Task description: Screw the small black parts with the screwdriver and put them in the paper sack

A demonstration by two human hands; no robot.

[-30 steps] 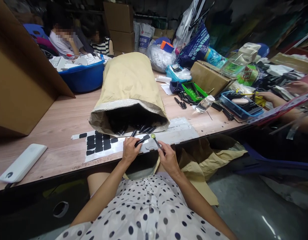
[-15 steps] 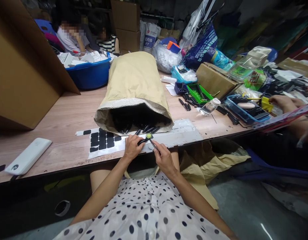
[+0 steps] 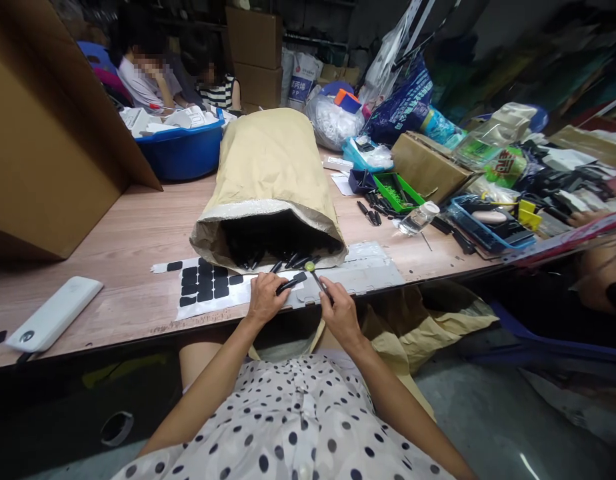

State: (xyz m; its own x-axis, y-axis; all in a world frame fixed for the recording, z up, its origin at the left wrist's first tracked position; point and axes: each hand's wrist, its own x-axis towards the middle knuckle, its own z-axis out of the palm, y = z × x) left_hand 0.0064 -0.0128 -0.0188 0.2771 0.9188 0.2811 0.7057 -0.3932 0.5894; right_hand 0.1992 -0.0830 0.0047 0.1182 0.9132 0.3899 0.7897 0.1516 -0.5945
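My left hand (image 3: 266, 297) is closed around a slim black pen-like piece (image 3: 291, 283) that points right over a grey board (image 3: 358, 275). My right hand (image 3: 339, 311) grips a thin stick-like tool with a round yellow-green head (image 3: 309, 267); the head sits just beyond the black piece's tip, apart from it. A large tan sack (image 3: 273, 157) lies behind my hands, its mouth toward me. Several similar black pieces show inside the mouth and at its lip. Left of my left hand, a white sheet (image 3: 188, 312) carries rows of black rounded squares.
A white power bank-like device (image 3: 58, 313) lies at left, by a cardboard box (image 3: 53, 147). A blue basin (image 3: 188, 153) of white boxes stands behind. At right are a green tray (image 3: 399, 193), a clear bottle (image 3: 419, 219) and a blue tray (image 3: 488, 223). Another person's arm (image 3: 605, 273) shows far right.
My right hand has moved slightly right and down, drawing the tool's round head away from the black piece. The other person's hand at right has moved back from the blue tray.
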